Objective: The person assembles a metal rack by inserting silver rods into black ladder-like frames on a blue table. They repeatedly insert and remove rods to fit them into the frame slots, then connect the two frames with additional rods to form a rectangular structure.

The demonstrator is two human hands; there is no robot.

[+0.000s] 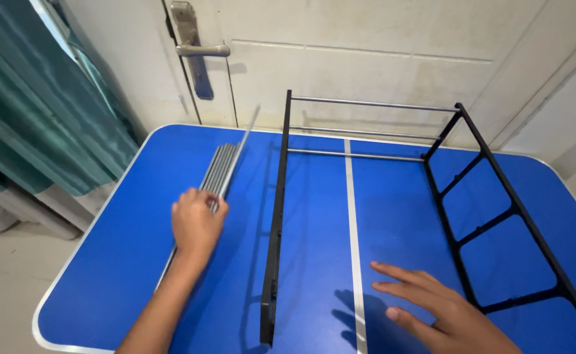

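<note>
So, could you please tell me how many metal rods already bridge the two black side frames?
3: a top rod, a lower rear rod and a lower nearer rod, all at the frames' far end.

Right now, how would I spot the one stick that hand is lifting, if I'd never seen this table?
Find the blue folding table by the white door. On its left half lies a bundle of thin grey metal rods, with the left hand at its near end. The lifted grey rod is the only one angling up, its far tip raised toward the door.
</note>
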